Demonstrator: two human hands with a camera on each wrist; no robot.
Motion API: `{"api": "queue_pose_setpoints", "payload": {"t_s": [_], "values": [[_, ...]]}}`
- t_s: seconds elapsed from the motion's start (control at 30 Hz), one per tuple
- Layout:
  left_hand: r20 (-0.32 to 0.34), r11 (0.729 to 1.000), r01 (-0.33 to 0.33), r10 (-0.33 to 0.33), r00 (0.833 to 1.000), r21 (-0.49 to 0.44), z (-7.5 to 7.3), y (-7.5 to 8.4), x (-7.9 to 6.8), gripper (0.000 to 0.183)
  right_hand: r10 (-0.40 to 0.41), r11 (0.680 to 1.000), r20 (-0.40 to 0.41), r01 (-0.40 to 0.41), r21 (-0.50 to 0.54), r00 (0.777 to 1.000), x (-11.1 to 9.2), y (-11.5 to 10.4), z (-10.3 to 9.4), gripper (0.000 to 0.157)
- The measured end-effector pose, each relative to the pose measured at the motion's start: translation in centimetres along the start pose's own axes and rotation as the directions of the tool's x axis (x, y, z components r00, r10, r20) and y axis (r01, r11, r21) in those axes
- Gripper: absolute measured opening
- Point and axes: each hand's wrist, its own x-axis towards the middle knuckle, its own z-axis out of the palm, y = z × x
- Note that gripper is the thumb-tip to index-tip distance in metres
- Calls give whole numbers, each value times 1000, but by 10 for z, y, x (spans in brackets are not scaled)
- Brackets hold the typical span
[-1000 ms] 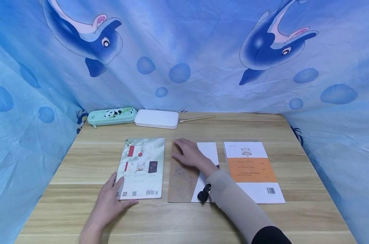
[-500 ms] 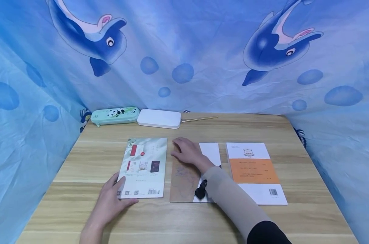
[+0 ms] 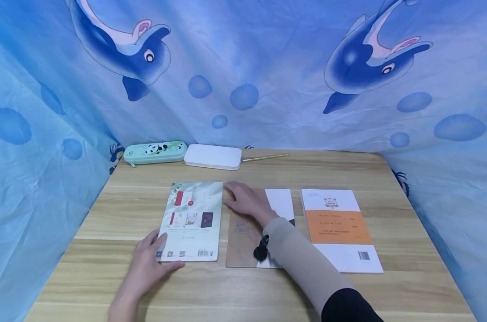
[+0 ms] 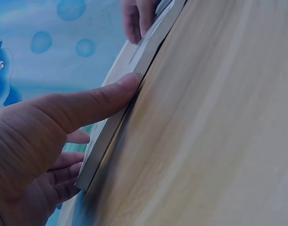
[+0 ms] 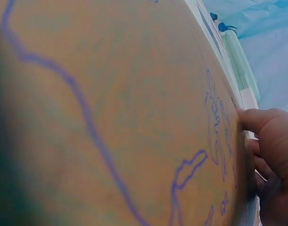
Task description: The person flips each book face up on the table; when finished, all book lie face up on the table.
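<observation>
Three books lie side by side on a wooden table (image 3: 243,290). My left hand (image 3: 147,264) sits at the near left corner of the green-and-white book (image 3: 192,214). In the left wrist view the thumb (image 4: 87,101) presses straight against the book's near edge (image 4: 134,80), with the fingers along its side. My right hand (image 3: 247,201) rests on the far left part of the brown map-cover book (image 3: 241,237), fingertips at its left edge. The right wrist view shows the map cover (image 5: 111,94) close up and the right hand (image 5: 271,141) at its edge. An orange-and-white book (image 3: 336,228) lies untouched on the right.
At the back of the table lie a green panda pencil case (image 3: 155,152), a flat white box (image 3: 213,156) and a thin wooden stick (image 3: 265,157). Blue dolphin-print cloth (image 3: 243,67) hangs behind and on both sides.
The view has drifted a little. My right hand has crept slightly left towards the brown book's left edge. The left hand keeps its place at the corner.
</observation>
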Motion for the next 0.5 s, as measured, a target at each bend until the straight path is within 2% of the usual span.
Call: {"api": "queue_pose_setpoints", "payload": {"t_s": [0.1, 0.17, 0.37, 0.5], "values": [[1, 1000, 7, -7, 1000, 1, 2, 0, 2, 115, -14, 999, 37, 16, -39, 999, 1, -4, 0, 58], [2, 1000, 7, -7, 1000, 7, 3, -1, 3, 119, -26, 997, 68, 31, -72, 997, 1, -6, -1, 63], [-5, 999, -26, 26, 1000, 46, 4, -2, 7, 127, -31, 993, 122, 44, -107, 992, 2, -11, -2, 64], [-5, 999, -15, 15, 1000, 46, 5, 0, 7, 128, -24, 994, 126, 37, -102, 992, 7, -13, -1, 63]]}}
